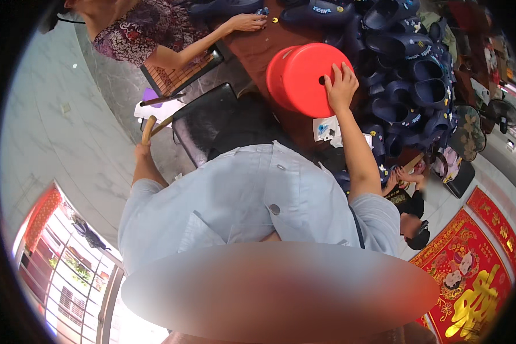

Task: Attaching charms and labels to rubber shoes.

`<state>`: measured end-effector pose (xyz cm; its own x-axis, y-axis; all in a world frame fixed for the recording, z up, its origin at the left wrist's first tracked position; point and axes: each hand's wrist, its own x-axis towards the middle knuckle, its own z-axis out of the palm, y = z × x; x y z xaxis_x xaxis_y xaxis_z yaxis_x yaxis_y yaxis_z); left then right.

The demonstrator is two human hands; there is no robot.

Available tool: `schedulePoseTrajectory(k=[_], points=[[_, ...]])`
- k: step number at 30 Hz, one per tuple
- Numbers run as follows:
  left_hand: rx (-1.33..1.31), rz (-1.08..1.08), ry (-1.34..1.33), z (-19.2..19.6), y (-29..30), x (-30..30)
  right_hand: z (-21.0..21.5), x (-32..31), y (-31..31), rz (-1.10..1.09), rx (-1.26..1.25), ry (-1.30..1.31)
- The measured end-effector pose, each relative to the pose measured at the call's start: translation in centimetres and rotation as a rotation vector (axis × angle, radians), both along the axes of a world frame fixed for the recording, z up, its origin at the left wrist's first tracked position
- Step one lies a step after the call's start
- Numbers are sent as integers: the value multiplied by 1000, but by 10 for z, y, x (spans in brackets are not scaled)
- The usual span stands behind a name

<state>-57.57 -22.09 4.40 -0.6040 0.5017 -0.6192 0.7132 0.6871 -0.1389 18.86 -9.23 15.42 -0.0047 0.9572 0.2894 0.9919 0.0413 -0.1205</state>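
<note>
On top of the round red plastic stool (304, 77), the right hand (341, 90) lies with its fingers spread, by the small hole. The left hand (143, 150) is at a curved tan bar (149, 127); its grip is hard to tell. The stool sits on the long brown table (251, 50), beside piled dark blue clogs (404, 92).

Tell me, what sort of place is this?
Perhaps a small workroom in a home or shop: many dark blue clogs are heaped on a brown table, another person's hand is there too, and a red-and-gold decoration stands out nearby.
</note>
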Motion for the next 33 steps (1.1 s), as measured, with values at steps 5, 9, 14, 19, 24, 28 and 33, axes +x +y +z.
schedulePoseTrajectory(k=[5,9,14,19,24,28,33], points=[[20,-41,-1,-9,-12,0,0,-3,1,-5,6,16],[55,-78,10,-11,-24,-2,0,-6,2,-11,9,23],[123,-116,44,-1,-27,-3,0,-9,0,-32,5,24],[-211,-765,50,-11,62,92,-7,-8,0,-55,9,56],[361,-606,-469,3,149,263,-3,-14,0,-102,-19,66],[602,-925,-826,39,241,367,-3,-28,-1,-156,-33,68],[829,-1237,-1121,125,326,513,-4,-33,-11,-479,49,76]])
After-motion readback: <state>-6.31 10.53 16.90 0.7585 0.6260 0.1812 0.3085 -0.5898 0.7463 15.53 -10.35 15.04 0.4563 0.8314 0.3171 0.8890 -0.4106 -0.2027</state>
